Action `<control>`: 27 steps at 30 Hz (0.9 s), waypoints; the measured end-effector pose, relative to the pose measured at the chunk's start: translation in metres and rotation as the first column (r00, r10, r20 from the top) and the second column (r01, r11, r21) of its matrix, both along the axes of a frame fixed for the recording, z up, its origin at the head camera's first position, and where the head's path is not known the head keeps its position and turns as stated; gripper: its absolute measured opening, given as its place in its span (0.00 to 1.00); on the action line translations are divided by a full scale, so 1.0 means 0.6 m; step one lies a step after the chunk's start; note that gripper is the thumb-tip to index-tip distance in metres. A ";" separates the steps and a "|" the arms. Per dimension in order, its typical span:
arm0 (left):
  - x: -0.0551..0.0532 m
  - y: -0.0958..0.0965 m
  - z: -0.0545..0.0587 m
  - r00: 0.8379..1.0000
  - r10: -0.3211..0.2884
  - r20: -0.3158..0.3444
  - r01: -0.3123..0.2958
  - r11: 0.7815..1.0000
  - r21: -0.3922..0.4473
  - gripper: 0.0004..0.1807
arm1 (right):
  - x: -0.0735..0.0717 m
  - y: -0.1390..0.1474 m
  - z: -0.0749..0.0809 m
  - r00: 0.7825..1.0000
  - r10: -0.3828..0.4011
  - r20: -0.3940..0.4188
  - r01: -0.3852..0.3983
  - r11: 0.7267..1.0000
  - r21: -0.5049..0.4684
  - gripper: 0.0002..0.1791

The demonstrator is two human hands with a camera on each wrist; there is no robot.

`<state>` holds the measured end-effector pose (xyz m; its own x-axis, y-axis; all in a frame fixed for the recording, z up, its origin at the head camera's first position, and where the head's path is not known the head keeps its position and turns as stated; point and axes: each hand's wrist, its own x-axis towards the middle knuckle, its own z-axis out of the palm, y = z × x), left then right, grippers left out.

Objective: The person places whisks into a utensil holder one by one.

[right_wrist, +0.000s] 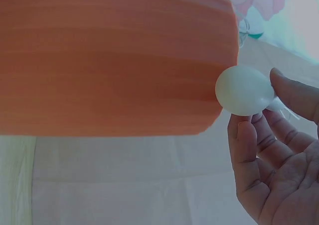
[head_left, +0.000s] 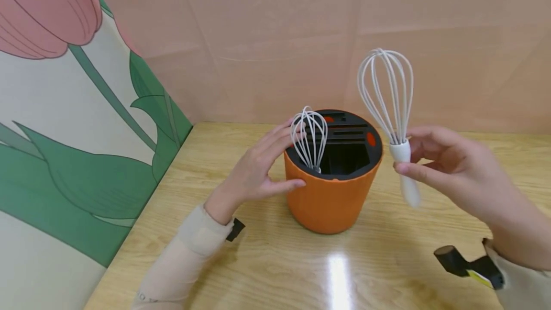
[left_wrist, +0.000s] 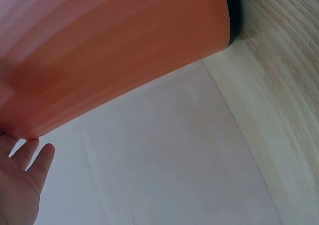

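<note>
An orange utensil holder (head_left: 329, 204) with a black slotted top stands on the wooden table. One white whisk (head_left: 309, 140) is upright in its top opening, wire loops up and handle hidden inside. My left hand (head_left: 258, 166) rests against the holder's left side, fingers extended along the rim behind the whisk and thumb at the front; the left wrist view has fingertips (left_wrist: 31, 144) at the orange wall. To the right of the holder, my right hand (head_left: 452, 171) pinches a second white whisk (head_left: 400, 149) by its handle, loops upward. The right wrist view shows that handle's rounded end (right_wrist: 244, 90).
A pink-beige cloth backdrop (head_left: 267, 51) rises behind the table (head_left: 258, 262). A tulip-printed panel (head_left: 86, 157) borders the left side. The holder's top has narrow slots at the back and a wide dark opening in front.
</note>
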<state>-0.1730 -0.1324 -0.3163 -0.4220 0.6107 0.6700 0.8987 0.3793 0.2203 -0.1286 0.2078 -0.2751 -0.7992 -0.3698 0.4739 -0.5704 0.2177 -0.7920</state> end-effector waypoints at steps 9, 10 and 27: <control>0.000 0.002 -0.001 1.000 -0.006 -0.006 0.006 1.000 0.006 0.42 | -0.005 -0.027 0.022 0.983 0.184 -0.005 -0.181 0.958 -0.224 0.27; 0.001 0.001 -0.002 1.000 -0.005 -0.005 0.005 1.000 0.005 0.42 | -0.004 -0.030 0.024 0.982 0.190 -0.007 -0.187 0.954 -0.234 0.27; 0.007 -0.006 -0.006 1.000 0.011 0.004 -0.011 1.000 0.001 0.42 | -0.013 -0.087 0.064 0.984 0.178 -0.031 -0.179 0.938 -0.296 0.24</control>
<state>-0.1689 -0.1358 -0.3197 -0.4309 0.6054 0.6692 0.8937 0.3887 0.2239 -0.1364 0.1558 -0.2365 -0.7310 -0.3482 0.5869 -0.5815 -0.1323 -0.8027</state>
